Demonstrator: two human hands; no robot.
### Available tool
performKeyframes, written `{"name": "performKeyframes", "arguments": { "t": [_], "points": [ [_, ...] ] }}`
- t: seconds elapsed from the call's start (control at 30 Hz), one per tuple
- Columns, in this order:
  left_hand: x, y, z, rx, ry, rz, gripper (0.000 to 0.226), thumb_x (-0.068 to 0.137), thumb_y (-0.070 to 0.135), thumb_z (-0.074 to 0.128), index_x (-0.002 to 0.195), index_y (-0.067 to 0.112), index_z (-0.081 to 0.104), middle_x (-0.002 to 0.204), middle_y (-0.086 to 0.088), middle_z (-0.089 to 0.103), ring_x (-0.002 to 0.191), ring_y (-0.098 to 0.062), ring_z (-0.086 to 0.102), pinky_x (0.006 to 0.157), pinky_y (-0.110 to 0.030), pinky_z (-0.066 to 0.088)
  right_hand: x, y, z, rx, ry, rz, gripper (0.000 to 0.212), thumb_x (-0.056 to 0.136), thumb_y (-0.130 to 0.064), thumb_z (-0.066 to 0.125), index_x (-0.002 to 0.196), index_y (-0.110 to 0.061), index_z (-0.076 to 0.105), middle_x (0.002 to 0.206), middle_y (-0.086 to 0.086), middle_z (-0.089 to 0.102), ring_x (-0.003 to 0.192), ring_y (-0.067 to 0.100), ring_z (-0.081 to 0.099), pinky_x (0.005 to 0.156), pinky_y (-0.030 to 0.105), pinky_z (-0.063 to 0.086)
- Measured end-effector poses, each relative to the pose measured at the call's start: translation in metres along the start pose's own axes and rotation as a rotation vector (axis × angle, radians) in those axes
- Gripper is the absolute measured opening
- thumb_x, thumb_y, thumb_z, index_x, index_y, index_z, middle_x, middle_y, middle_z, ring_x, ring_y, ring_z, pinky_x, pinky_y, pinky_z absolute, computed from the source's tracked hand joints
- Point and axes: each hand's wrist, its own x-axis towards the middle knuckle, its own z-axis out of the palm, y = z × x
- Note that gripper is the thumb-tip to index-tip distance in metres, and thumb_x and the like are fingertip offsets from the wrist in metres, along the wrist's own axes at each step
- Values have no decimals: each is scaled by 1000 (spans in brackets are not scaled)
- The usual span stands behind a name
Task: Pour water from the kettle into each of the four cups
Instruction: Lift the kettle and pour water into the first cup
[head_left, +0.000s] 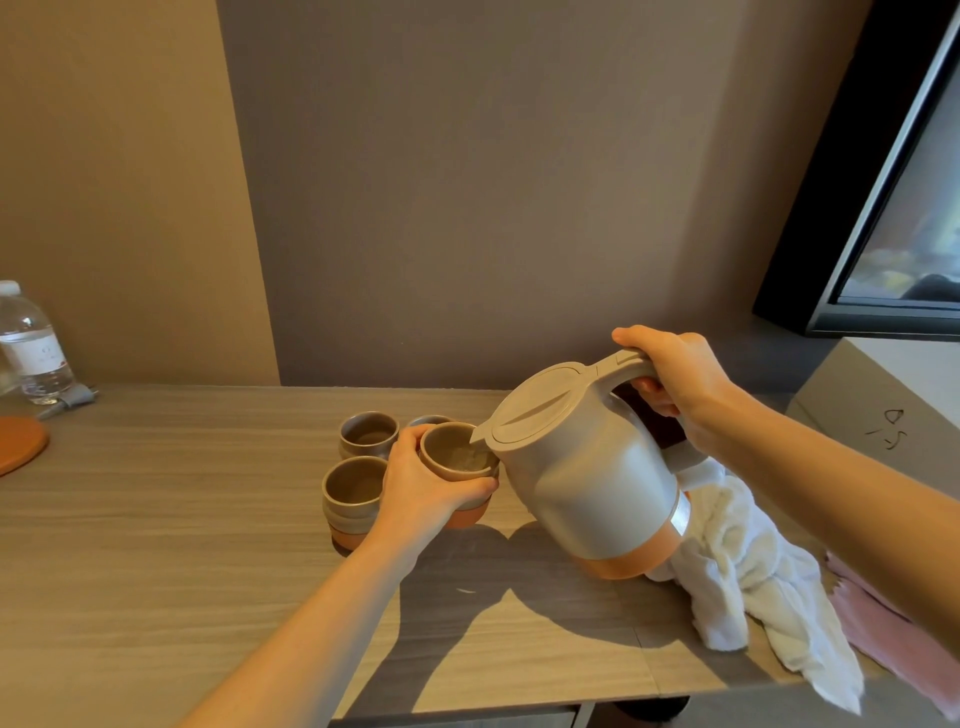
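**Kettle and four cups: pour in progress**

Kettle (582, 467): grey body, terracotta base band, flat lid shut. It is held off the desk (156, 519) by the right hand (675, 374), which is closed around the top handle, and is tipped so the spout sits over the rim of a cup. Judged rigid and moderately heavy when filled; the handle is the only sound place to hold it, as the walls may be hot.

Held cup (457, 452): stoneware, terracotta foot. The left hand (415, 488) is wrapped around its side, fingers curled closed, steadying it directly under the spout. Liquid appears to be inside. Judged hard, brittle, and slippery if wet.

Remaining cups: one just beyond the left hand's knuckles (368, 432); one nearer, beside the left wrist (354, 493); a fourth (428, 420) mostly hidden behind the held cup. Fill levels cannot be told.

White towel (748, 582): crumpled under the right forearm.

Water bottle (32, 345): well to the left of the left hand; label print too small to read.

Box (883, 415): beyond the right arm, with a hand-drawn mark, illegible.
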Motion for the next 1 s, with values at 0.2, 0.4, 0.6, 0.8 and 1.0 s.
{"name": "performKeyframes", "arguments": {
  "t": [0.2, 0.4, 0.6, 0.8, 1.0],
  "points": [
    [-1, 0, 1, -9, -5, -6, 87, 57, 29, 93, 123, 37, 37, 119, 11, 52, 110, -14, 51, 86, -29, 49, -1, 1, 0, 4, 0, -5, 33, 89, -37, 61, 73, -8, 60, 58, 3, 48, 51, 11, 42, 51, 21, 34],
    [0, 1, 3, -9, -11, -20, 85, 58, 27, 93, 120, 38, 36, 110, 16, 49, 107, -12, 49, 83, -26, 47, -1, 5, -1, 15, 5, 6, 34, 90, -36, 61, 70, -9, 59, 55, 3, 47, 47, 10, 40, 50, 21, 34],
    [1, -1, 7, -8, -16, -29, 84, 59, 26, 93, 120, 38, 36, 109, 16, 48, 107, -12, 48, 85, -27, 47, 2, 9, -1, 25, 8, 23, 32, 90, -36, 61, 73, -9, 61, 59, 5, 49, 50, 11, 41, 52, 22, 34],
    [3, -6, 12, -4, -27, -30, 85, 58, 28, 93, 122, 37, 38, 114, 15, 50, 109, -12, 49, 87, -29, 48, 4, 14, -3, 29, 14, 19, 32, 91, -35, 60, 71, -10, 59, 59, 4, 49, 50, 10, 41, 51, 21, 33],
    [7, -10, 16, 1, -6, -35, 87, 57, 31, 93, 125, 35, 40, 121, 11, 53, 112, -14, 51, 91, -32, 50, 8, 22, -6, 83, 28, 33, 32, 90, -33, 61, 67, -12, 58, 40, -8, 48, 35, 4, 42, 40, 15, 33]
  ]
}}
